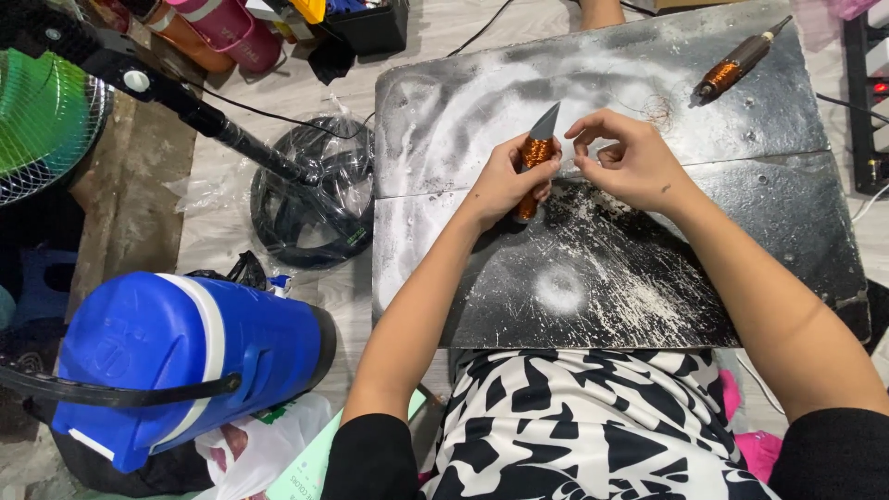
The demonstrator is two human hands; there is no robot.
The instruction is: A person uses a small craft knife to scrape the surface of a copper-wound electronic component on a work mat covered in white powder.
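Observation:
My left hand (505,181) grips a copper-wound motor armature (534,154) upright over the worn black board (648,278); a grey pointed piece sticks out of its top. My right hand (625,157) is just to the right of it, thumb and forefinger pinched together as if on a fine wire that I cannot make out. A second copper-wound armature (734,68) with a dark shaft lies at the board's far right. A small tangle of thin wire (657,111) lies beside my right hand.
A blue and white water jug (185,356) stands at the left front. A standing fan (46,111) with a black pole and round base (310,194) is to the left of the board. A power strip (870,102) lies at the right edge. Bottles stand at the back left.

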